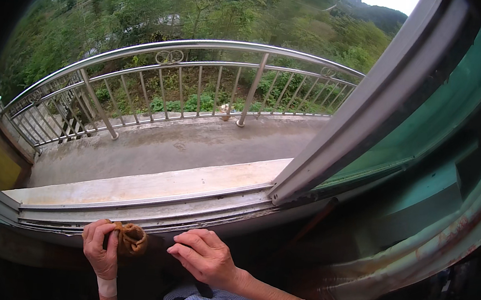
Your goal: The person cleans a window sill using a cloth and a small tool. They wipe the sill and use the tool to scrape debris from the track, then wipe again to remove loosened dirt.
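Note:
My left hand (pixel 101 247) grips a bunched brown cloth (pixel 131 239), rolled into a small bundle with a hollow at its right end. It is held at the inner edge of a sliding-window track (pixel 147 215), and I cannot tell whether the cloth touches the frame. A pale band wraps the left wrist. To the right of the cloth and apart from it, my right hand (pixel 206 254) is half curled below the track. Nothing shows between its fingers, and there is a gap between thumb and forefinger. Dirt darkens the grooves of the track.
Beyond the track lies a pale sill (pixel 167 186), then a concrete balcony floor (pixel 180 142) with a stainless-steel railing (pixel 218 85). A metal window frame (pixel 371 97) with a greenish glass pane (pixel 440 108) rises at right. Trees cover the hillside outside.

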Motion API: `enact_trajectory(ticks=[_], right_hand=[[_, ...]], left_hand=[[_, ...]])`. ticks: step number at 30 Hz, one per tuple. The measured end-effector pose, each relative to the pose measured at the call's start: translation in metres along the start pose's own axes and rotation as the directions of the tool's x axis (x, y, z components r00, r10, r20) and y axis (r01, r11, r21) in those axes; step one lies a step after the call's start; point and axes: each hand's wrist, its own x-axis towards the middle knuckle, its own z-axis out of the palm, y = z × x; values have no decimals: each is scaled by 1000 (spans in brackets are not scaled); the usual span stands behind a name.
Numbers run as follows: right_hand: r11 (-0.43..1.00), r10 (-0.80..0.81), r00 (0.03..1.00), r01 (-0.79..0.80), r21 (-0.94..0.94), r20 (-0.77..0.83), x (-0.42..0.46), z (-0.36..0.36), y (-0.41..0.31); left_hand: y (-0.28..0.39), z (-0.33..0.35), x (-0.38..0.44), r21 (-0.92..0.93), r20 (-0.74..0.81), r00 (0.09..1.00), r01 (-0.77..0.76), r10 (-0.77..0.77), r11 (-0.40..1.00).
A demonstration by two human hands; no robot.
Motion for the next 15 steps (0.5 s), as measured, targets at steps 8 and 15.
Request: enact_trajectory(ticks=[8,15], right_hand=[[874,388,892,-436,-216,-233,-91,-81,6],[811,568,760,-582,57,-316,-90,-93,-5]], left_hand=[[89,83,27,-228,234,906,-301,353,926],[131,96,29,-603,300,909,-54,289,796]])
